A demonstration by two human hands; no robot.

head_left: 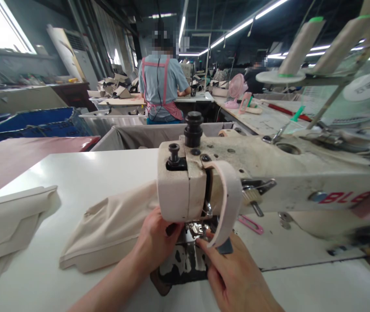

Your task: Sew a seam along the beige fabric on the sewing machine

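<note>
A beige fabric piece (107,229) lies on the white table left of the sewing machine (188,182) and runs under its head. My left hand (155,238) is closed at the fabric's edge, beside the presser foot (195,229); its fingertips are partly hidden by the machine head. My right hand (230,264) is just right of the foot, index finger stretched toward the needle area, the other fingers curled under. Whether it pinches anything cannot be made out. A pale curved strip (232,195) hangs from the machine above that hand.
Stacked beige pieces (9,221) lie at the left on the white table (74,169). A pink clip-like item (251,225) is on the machine bed. Thread cones (302,47) stand upper right. Beyond are a fabric-lined bin (113,141), a blue crate (38,123) and a person (163,86) facing away.
</note>
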